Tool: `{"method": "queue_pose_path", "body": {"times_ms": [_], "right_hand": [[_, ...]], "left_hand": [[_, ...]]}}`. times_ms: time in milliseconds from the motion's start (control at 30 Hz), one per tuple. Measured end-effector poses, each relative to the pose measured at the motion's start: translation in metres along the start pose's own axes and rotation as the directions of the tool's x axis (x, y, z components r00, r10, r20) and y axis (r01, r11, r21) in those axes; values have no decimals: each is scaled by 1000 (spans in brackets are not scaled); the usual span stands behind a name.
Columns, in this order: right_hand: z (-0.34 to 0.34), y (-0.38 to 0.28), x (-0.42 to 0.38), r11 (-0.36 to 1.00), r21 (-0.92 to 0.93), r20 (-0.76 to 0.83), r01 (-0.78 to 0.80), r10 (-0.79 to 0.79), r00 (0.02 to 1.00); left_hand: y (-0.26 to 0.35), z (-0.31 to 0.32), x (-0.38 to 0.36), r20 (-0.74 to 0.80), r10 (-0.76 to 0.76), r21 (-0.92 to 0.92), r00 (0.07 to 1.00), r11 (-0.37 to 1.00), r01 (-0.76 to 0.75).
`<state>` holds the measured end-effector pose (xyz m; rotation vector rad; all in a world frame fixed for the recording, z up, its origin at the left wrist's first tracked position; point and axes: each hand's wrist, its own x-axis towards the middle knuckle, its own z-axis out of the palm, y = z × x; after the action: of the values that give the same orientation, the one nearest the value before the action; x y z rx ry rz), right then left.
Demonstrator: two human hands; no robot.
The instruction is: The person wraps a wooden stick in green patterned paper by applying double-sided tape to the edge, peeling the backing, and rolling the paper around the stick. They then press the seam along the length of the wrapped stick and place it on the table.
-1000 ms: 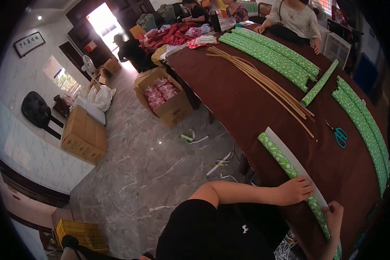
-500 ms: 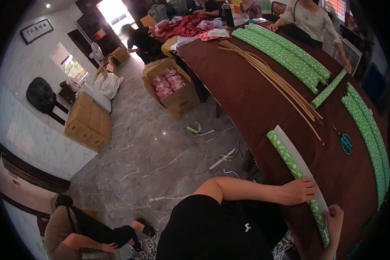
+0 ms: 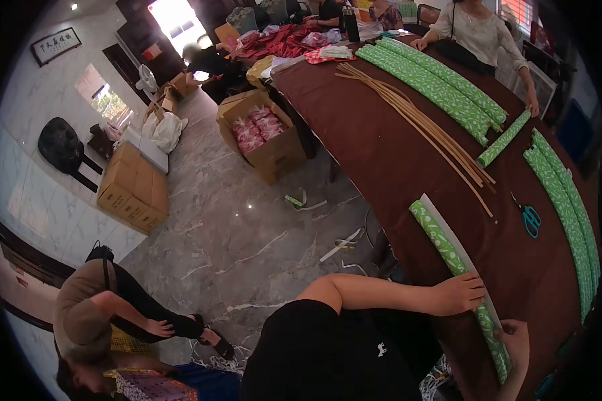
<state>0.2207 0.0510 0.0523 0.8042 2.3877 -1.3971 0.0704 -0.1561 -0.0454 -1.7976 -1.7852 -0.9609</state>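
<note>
Green white-patterned paper roll [image 3: 441, 239], long, under both hands.

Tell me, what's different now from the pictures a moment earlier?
A crouching person has come into view on the floor at lower left, bending lower over a patterned bundle. The left hand and right hand stay pressed on the green patterned roll at the table edge, barely shifted. The scissors, the thin sticks and the other green rolls lie as before.
</note>
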Motion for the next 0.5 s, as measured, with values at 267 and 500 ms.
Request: {"method": "queue_pose_path", "body": {"times_ms": [267, 500], "right_hand": [[-4, -3, 1, 999, -8, 13, -32, 32, 999], [-11, 14, 14, 1000, 8, 0, -18, 18, 1000]], "left_hand": [[1, 5, -1, -28, 23, 62, 999, 998, -22], [2, 13, -4, -19, 23, 73, 1000, 997, -22]]}}
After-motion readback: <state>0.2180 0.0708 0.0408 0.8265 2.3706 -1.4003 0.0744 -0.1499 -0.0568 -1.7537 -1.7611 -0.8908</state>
